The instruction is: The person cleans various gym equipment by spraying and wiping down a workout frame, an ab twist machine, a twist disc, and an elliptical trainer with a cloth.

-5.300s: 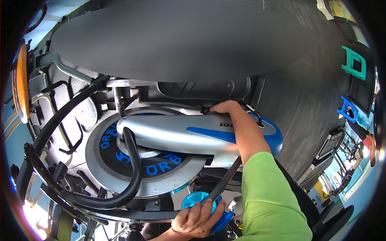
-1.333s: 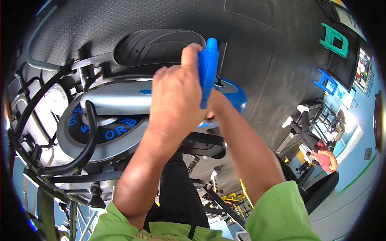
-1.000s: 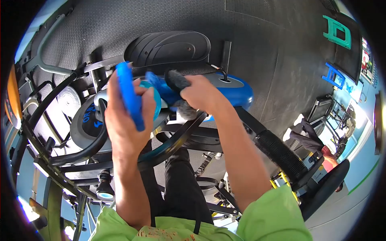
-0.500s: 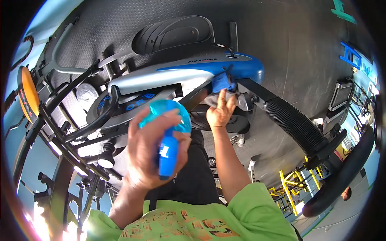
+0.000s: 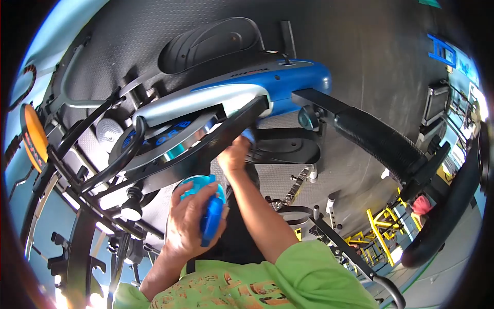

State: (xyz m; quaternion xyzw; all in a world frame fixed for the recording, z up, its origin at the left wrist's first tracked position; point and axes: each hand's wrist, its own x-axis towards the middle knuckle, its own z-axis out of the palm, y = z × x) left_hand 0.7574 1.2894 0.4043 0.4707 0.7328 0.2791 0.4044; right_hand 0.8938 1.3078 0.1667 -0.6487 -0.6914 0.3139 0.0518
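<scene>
My left hand (image 5: 193, 216) is wrapped round a blue spray bottle (image 5: 212, 219) with a turquoise body, low in front of my shirt. My right hand (image 5: 234, 155) is closed on a cloth, of which only a blue bit (image 5: 249, 137) shows. That hand is beneath the black bar (image 5: 226, 131) of an exercise machine, and its fingertips are partly hidden. Above both hands lies the machine's silver and blue housing (image 5: 221, 90), with a round flywheel disc (image 5: 170, 139) under its left part.
Black foot pedals (image 5: 285, 147) flank the housing. A ribbed black post with a knob (image 5: 309, 118) runs right to a dark seat (image 5: 442, 211). An orange disc (image 5: 34, 138) is far left, a blue stool (image 5: 441, 50) upper right, yellow frames (image 5: 381, 229) lower right.
My right hand has moved left and down with the cloth, from the blue housing beside the knob to beneath the black bar. The bottle in my left hand is slightly lower.
</scene>
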